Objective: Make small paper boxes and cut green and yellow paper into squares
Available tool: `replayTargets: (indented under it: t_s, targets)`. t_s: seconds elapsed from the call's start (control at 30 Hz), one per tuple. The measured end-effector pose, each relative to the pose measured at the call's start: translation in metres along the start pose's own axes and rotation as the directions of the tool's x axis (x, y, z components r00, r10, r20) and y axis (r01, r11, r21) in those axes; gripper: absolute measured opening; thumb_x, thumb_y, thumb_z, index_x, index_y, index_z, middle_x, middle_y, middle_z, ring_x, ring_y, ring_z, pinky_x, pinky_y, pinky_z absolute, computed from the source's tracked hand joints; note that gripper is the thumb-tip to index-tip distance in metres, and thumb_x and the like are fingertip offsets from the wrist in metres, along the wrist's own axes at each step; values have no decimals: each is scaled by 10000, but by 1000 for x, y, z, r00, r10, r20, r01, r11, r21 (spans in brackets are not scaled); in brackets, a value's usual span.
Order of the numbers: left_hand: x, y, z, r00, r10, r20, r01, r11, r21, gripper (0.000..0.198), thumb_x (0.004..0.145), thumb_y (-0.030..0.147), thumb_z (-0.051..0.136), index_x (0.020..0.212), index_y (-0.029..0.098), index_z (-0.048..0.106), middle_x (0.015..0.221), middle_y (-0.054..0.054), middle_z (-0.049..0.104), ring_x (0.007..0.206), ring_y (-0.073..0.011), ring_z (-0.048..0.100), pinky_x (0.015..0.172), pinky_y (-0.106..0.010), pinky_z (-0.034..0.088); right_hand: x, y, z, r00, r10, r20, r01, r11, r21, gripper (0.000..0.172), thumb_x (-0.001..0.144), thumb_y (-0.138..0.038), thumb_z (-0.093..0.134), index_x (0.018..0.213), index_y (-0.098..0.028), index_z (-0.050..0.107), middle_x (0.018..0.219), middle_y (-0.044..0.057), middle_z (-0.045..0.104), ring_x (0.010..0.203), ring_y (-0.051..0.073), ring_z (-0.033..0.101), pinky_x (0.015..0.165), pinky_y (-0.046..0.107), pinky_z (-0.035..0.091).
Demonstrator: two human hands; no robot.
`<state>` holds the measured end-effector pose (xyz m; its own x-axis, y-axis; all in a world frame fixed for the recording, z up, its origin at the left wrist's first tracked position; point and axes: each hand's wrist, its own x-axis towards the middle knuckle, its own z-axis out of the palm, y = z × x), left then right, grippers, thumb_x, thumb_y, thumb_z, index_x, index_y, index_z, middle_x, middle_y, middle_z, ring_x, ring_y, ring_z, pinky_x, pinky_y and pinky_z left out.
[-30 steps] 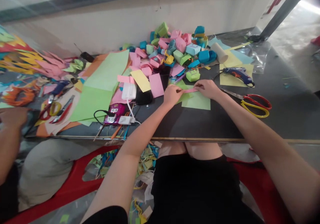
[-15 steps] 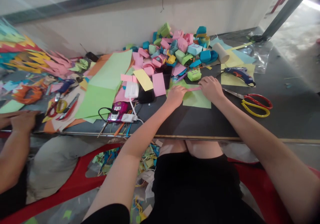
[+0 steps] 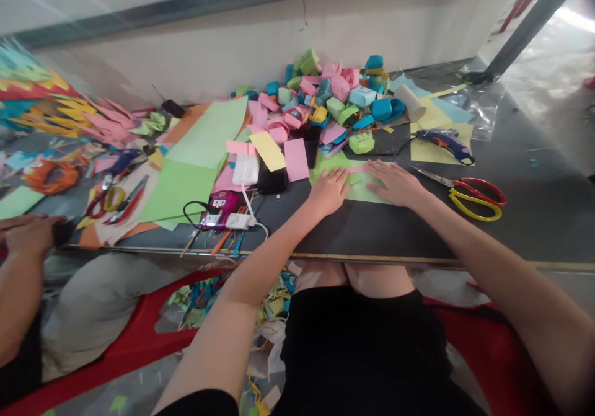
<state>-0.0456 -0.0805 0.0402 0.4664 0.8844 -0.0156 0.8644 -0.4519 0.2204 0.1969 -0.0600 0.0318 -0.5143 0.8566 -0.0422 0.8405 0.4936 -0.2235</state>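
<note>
A narrow pink paper strip (image 3: 357,170) lies across light green paper (image 3: 361,191) on the dark table. My left hand (image 3: 331,190) rests at the strip's left end, palm down with fingers stretched out. At the other end lies my right hand (image 3: 395,182), flat, its thumb apart from the fingers. Both hands cover the strip's ends. Just beyond them sits a small light green folded paper piece (image 3: 361,142). Scissors with one red and one yellow handle (image 3: 478,198) lie to the right of my right hand.
A heap of folded paper pieces (image 3: 339,87) stands by the wall. On the right are a blue glue gun (image 3: 445,143) and a cardboard tube (image 3: 411,102). Left of me lie a phone (image 3: 272,179), a pink power socket (image 3: 220,209) and green sheets (image 3: 188,180). A co-worker's hand (image 3: 31,235) is far left.
My fingers have flattened from a bent, pressing pose onto the paper. Both hands have come slightly nearer the table's front edge. The co-worker's hand has shifted left.
</note>
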Motion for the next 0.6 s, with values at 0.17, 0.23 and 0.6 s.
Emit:
replayTargets:
  t_s: [0.17,0.23,0.6]
  targets:
    - [3,-17,-9,999,5,-39,-9,995,-97,475,1099,361,458,1507,152,583,1567,-148,582,1464,-291,560,1291,-516,353,-13,16,-16,999,29,-45,-33,996,-80,659,1074,-537,329,1592,-178,523,1647,105,492,1532,345,462,1250,571,386]
    - [10,-24,-12,997,-14,-82,5,994,-107,470,1075,401,530,1472,160,608,1406,-157,711,1307,-303,681,1167,-481,487,-2,11,-17,994,50,-94,-60,992,-113,611,1063,-548,398,1452,-167,674,1495,146,653,1413,366,591,1181,565,461]
    - [46,-40,-5,922,330,-204,-319,944,84,257,1015,297,587,983,151,797,960,-151,758,1072,-302,700,979,-457,516,42,-11,-14,962,-229,-148,197,959,-203,269,1034,-274,558,1076,-185,807,1099,117,809,1045,289,720,845,399,531]
